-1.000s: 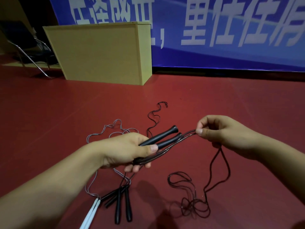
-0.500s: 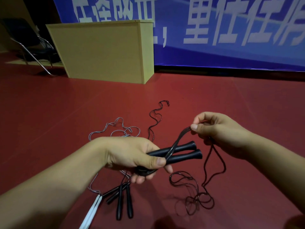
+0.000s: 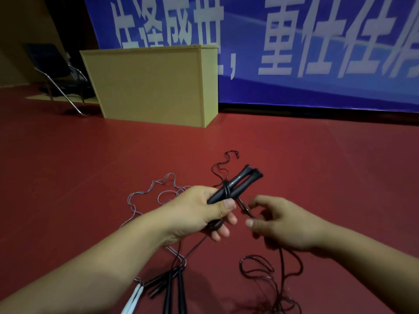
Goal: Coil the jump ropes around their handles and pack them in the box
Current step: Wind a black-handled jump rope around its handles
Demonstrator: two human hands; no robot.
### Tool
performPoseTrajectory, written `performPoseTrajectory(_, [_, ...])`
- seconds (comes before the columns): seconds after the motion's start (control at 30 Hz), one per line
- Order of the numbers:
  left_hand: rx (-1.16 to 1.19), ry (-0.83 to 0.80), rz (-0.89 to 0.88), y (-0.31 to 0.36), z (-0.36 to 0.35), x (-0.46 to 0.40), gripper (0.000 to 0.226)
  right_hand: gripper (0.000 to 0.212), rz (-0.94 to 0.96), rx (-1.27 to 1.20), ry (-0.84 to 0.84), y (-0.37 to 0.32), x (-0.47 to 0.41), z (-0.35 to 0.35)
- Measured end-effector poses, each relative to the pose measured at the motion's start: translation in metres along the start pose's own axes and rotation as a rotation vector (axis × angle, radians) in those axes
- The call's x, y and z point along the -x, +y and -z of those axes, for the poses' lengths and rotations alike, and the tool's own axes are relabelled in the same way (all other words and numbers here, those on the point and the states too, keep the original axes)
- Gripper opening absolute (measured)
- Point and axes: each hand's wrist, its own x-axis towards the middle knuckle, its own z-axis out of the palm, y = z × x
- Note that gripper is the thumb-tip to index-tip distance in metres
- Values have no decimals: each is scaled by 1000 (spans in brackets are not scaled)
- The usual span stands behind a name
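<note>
The left hand (image 3: 204,211) is wrapped round a pair of slim black plastic jump-rope handles (image 3: 235,184), thumb pressed across them, the two handles side by side and angled up and away towards the right. A couple of turns of thin dark cord (image 3: 226,189) sit round the handles just above the thumb. Just beside it, the right hand (image 3: 281,225) has its fingers curled in, pinching that same dark cord a short way below the handles; the hands are near each other but not touching. From the right hand the cord drops to the red floor (image 3: 90,173) and lies there in loose tangled loops (image 3: 272,279).

Down on the floor under the left forearm lie more black handles (image 3: 174,291), bunched together, with a pair of white handles (image 3: 133,300) just beside them on the left. A pale grey cord (image 3: 158,189) squiggles across the floor beyond the left hand, and another dark cord (image 3: 223,168) wiggles away further out.

Well back stands a tall pale yellow wooden box (image 3: 154,87), closed side facing us, against a blue banner with white characters (image 3: 294,41). A dark folding chair with metal legs (image 3: 56,71) sits to its left.
</note>
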Motion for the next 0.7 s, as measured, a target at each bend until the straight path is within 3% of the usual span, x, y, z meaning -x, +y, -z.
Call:
performPoseTrajectory(0.1, [-55, 173, -10, -2, 3, -3, 21, 51, -34, 136, -96, 2, 1, -5])
performPoseTrajectory(0.17, [-89, 266, -18, -3, 4, -5, 21, 61, -10, 173, -104, -1, 2, -6])
performPoseTrajectory(0.33, [-107, 432, -9, -7, 14, -10, 19, 28, -2, 176, 2, -5, 0, -6])
performPoseTrajectory(0.47, [-162, 476, 19, -14, 21, -11, 18, 5, -29, 153, 137, -3, -5, -5])
performPoseTrajectory(0.7, [-256, 526, 49, -22, 26, -15, 17, 19, 65, 420, 88, -16, 3, -6])
